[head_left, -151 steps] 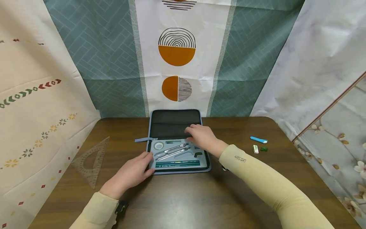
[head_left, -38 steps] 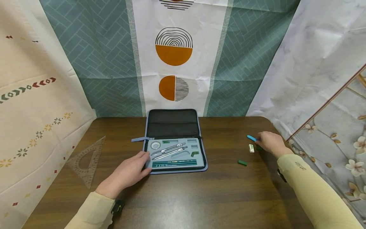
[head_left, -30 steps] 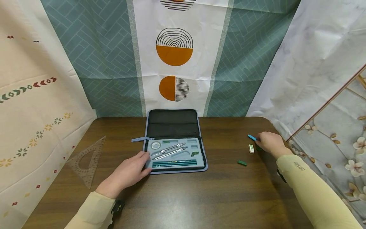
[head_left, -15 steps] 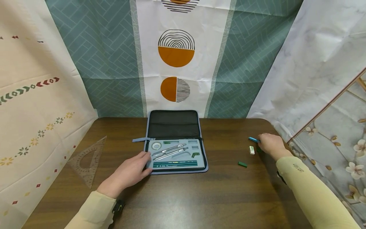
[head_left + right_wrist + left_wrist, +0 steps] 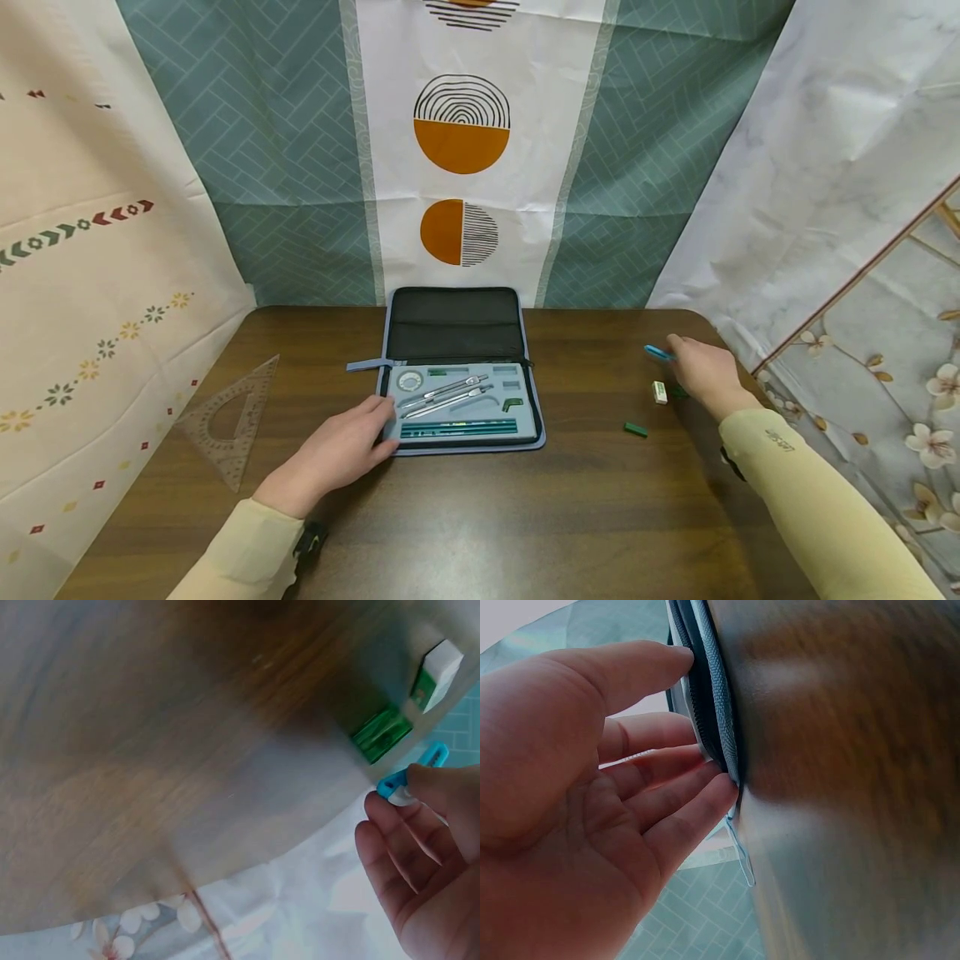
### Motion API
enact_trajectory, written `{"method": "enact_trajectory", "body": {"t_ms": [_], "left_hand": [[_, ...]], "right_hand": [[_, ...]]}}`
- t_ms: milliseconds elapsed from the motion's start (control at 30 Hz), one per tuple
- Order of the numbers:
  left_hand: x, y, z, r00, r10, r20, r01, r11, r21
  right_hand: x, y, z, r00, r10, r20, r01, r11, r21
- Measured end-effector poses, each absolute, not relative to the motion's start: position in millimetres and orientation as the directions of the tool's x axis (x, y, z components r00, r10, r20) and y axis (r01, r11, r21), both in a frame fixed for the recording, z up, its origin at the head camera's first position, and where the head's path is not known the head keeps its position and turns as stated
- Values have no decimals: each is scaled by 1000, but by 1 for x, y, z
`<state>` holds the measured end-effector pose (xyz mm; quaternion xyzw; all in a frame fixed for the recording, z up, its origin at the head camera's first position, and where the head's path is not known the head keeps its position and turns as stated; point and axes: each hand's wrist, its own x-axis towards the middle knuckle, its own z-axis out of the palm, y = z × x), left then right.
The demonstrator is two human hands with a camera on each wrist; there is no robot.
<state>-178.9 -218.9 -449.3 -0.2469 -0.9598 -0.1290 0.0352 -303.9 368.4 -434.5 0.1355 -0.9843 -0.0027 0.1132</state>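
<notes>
Pale yellow sleeves (image 5: 821, 504), dark lettering (image 5: 779, 440) on right; black wrist gear (image 5: 309, 542).

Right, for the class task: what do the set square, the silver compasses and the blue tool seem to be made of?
Set square: clear, probably plastic; the brown table shows through.
Silver compasses: likely metal, given their bright, silvery shine.
Blue tool: probably smooth plastic, evenly coloured; its white end is harder to tell.

"Let's Slim" on the right sleeve (image 5: 813, 504)
</notes>
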Motion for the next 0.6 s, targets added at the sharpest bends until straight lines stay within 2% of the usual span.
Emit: {"method": "enact_trajectory", "body": {"t_ms": [233, 600], "left_hand": [[-178, -218, -449, -869, 473, 148, 495, 840, 223], [-178, -218, -448, -882, 457, 116, 471, 849, 240]], "right_hand": [[-305, 349, -430, -952, -229, 202, -239, 971, -22], [-301, 312, -421, -919, -312, 240, -340, 937, -84]]}}
